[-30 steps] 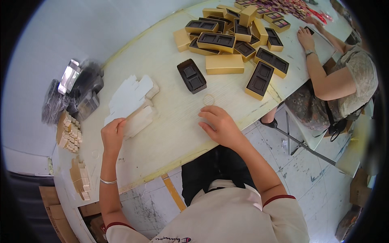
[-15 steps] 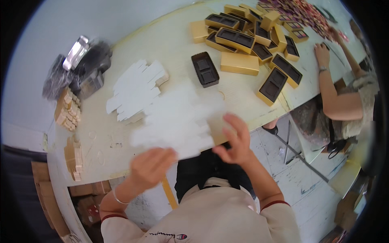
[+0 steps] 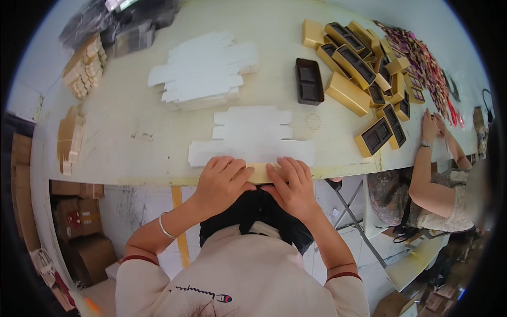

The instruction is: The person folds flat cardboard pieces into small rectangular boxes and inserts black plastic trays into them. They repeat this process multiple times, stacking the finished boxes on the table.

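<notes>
Bare left hand (image 3: 224, 180) and bare right hand (image 3: 290, 184) are covering parts of the flat white cardboard blank (image 3: 253, 129). Up top, the frame crops a shiny silvery object (image 3: 120, 4); heaped red-and-purple pieces (image 3: 422, 66) look too small to tell.

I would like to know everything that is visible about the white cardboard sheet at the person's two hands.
The white cardboard sheet looks thin and plain, with a stepped outline: flaps stick out on both sides, separated by narrow notches, and the nearest pair reaches widest. Most of it lies flat on the pale table, close to the front edge. The left hand and right hand hold its near edge. A yellowish strip shows between them; whether it is a folded flap is unclear.
</notes>
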The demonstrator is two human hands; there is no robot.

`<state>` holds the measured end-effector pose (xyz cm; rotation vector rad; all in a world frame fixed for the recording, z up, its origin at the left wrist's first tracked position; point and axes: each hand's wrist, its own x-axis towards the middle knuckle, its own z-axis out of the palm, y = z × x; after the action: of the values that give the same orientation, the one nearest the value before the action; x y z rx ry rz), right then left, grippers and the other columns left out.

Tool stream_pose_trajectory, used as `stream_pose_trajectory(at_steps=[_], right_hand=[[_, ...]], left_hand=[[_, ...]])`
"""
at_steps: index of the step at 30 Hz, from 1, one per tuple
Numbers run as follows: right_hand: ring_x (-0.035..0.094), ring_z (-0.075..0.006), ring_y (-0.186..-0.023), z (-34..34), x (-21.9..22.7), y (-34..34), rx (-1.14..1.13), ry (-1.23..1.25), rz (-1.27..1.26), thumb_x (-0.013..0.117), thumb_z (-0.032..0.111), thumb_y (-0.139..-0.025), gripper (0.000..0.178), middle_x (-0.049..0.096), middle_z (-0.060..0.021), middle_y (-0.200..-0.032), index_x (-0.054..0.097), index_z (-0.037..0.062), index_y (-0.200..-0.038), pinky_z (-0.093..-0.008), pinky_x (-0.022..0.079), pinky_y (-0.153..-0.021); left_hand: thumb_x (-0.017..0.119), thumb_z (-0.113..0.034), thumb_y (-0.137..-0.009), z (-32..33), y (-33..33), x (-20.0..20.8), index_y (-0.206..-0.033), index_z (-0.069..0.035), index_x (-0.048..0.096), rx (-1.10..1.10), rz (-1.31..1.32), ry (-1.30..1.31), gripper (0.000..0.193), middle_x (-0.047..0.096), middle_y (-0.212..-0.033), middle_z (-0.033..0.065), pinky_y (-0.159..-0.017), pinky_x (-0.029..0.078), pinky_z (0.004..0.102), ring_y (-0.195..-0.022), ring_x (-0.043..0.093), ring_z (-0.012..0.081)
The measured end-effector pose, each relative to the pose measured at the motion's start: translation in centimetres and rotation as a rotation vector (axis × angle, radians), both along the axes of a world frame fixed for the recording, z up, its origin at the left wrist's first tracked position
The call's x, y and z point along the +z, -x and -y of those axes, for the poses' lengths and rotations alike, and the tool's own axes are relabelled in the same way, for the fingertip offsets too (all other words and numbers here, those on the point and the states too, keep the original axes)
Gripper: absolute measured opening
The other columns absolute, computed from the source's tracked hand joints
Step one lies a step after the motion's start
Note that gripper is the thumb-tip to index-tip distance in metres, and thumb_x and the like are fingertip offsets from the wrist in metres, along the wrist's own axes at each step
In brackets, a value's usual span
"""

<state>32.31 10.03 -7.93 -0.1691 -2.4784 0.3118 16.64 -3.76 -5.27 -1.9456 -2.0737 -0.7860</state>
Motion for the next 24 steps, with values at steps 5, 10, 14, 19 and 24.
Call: stream_pose_trajectory(at_steps=[5,10,14,19,24], right_hand=[[0.054,-0.0256,-0.092,0.3,-0.1,-0.7,0.13,-0.094,0.116,0.064,0.007,-0.071,0.037,0.054,-0.0105,-0.101,0.061,0.001,-0.107,-0.0366,0.044,-0.081],[0.055,-0.0281,-0.086,-0.1,2.1,1.0,0.086,0.159,0.354,0.061,0.004,-0.066,0.027,0.053,-0.0103,-0.089,0.059,0.0019,-0.093,-0.0375,0.045,-0.073],[0.057,-0.0314,-0.08,-1.0,3.1,2.7,0.054,0.383,0.422,0.062,0.001,-0.078,0.013,0.055,-0.0125,-0.08,0.058,0.0017,-0.089,-0.0397,0.046,-0.068],[0.057,-0.0329,-0.081,0.2,3.8,2.1,0.123,0.611,0.412,0.063,0.006,-0.082,0.018,0.058,-0.014,-0.084,0.059,0.001,-0.099,-0.0399,0.046,-0.069],[0.054,-0.0355,-0.11,-0.7,5.4,-0.5,0.392,0.654,0.281,0.059,-0.005,-0.074,0.049,0.057,-0.0179,-0.12,0.056,0.0032,-0.123,-0.0406,0.045,-0.091]], left_hand=[[0.076,-0.021,-0.069,2.2,0.3,-1.5,-0.088,-0.006,0.067,-0.035,0.083,-0.029,0.026,0.06,-0.084,0.0034,-0.064,0.048,0.033,-0.078,0.058,0.0229],[0.071,-0.017,-0.075,0.7,1.8,-0.2,-0.081,-0.008,0.066,-0.019,0.32,0.154,0.013,0.058,-0.076,0.0029,-0.058,0.046,0.0353,-0.069,0.055,0.0223],[0.068,-0.016,-0.079,-1.4,2.4,0.1,-0.082,-0.008,0.065,0.032,0.099,0.05,0.009,0.056,-0.076,0.0066,-0.057,0.043,0.037,-0.067,0.053,0.0255],[0.07,-0.021,-0.08,1.0,-0.1,1.0,-0.095,-0.007,0.061,0.26,0.227,0.202,0.023,0.06,-0.082,0.0082,-0.059,0.045,0.0339,-0.066,0.055,0.0241],[0.068,-0.022,-0.082,2.9,-0.1,1.5,-0.099,-0.004,0.058,0.325,0.619,0.275,0.027,0.062,-0.084,0.0105,-0.062,0.048,0.0367,-0.068,0.061,0.0272]])
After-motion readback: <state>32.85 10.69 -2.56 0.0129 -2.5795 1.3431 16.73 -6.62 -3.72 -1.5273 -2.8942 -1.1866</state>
